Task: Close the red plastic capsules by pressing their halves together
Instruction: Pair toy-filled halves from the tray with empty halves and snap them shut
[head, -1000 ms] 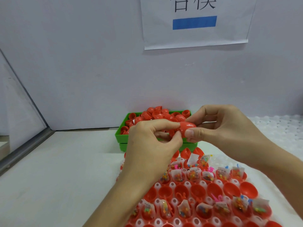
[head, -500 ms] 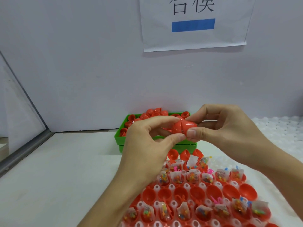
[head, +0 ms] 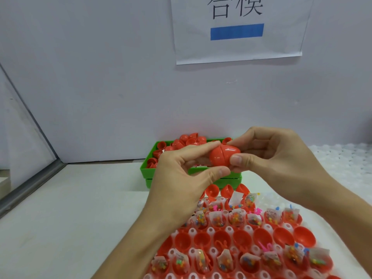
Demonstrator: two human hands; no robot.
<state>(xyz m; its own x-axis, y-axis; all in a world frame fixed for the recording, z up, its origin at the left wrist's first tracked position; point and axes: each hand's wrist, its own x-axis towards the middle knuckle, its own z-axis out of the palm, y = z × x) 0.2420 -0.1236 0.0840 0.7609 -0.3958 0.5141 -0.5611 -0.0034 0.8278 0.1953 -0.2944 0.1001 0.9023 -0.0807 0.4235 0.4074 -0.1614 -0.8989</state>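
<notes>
A red plastic capsule (head: 223,155) is held in the air above the tray, its two halves joined with a seam showing. My left hand (head: 181,178) pinches its left half between thumb and fingers. My right hand (head: 267,158) pinches the right half, thumb in front. Below lies a white holder tray (head: 191,231) with several open red capsule halves (head: 261,237), many holding small bags of coloured bits. Part of the tray is hidden by my arms.
A green bin (head: 149,172) heaped with loose red capsule halves (head: 189,138) stands at the back against the wall. A paper sign (head: 237,27) hangs on the wall. Another white holder sheet (head: 346,160) lies at the right. The white tabletop (head: 70,208) spreads to the left.
The two halves have come together into a joined capsule between my hands. Both hands have shifted slightly, with the capsule now more exposed.
</notes>
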